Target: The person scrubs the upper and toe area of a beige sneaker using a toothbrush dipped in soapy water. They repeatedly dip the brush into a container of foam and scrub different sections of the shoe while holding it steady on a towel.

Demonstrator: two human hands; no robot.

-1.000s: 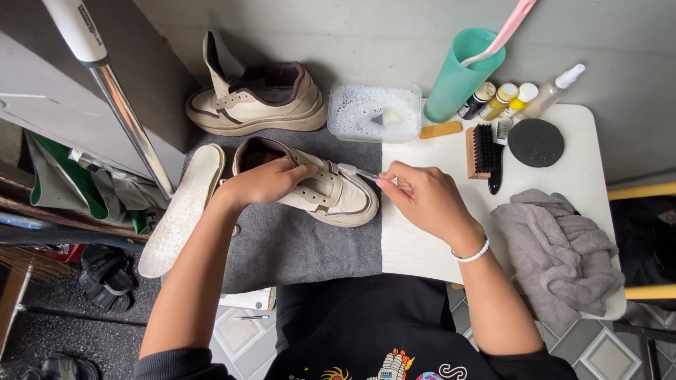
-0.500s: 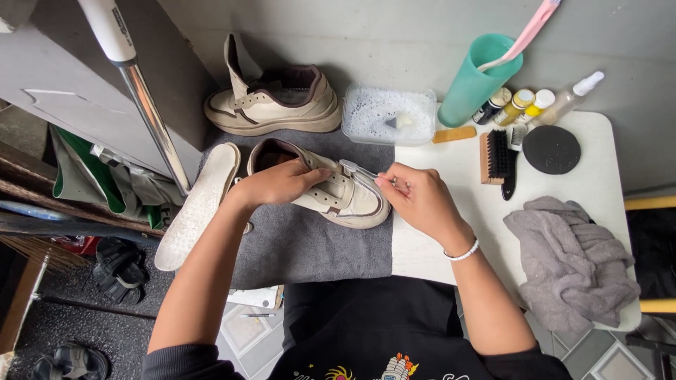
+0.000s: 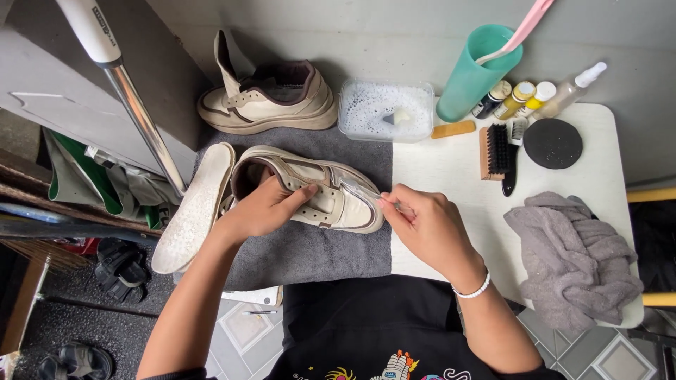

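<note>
Since the earlier views, the left hand (image 3: 264, 209) stays laid across the cream sneaker (image 3: 310, 195), and the right hand (image 3: 426, 226) has drawn in to the toe end; the shoe keeps its place on the grey towel (image 3: 310, 257). Left hand: palm down over the shoe's opening and side, fingers together and curled, thumb along the eyelet row, pressing the shoe flat (forearm enters from lower left). Right hand: fingers bunched, thumb and forefinger pinching a small slim tool (image 3: 366, 191) at the toe; the tool itself is too small to identify. A white bead bracelet (image 3: 470, 289) sits on that wrist. Sneaker: lies on its side, toe pointing right, just at the towel's edge where it meets the white table (image 3: 451, 176). Beside its heel, a loose insole (image 3: 191, 207). Behind it, the second sneaker (image 3: 271, 98), upright. Also on the surface: clear tub of foamy water (image 3: 386, 109), teal cup (image 3: 475, 70) holding a pink handle, small bottles (image 3: 522, 97), black-bristled brush (image 3: 494, 150), black round pad (image 3: 553, 143), crumpled grey cloth (image 3: 574, 257). Room: grey wall behind, metal pole (image 3: 137, 112) at left, tiled floor below.
</note>
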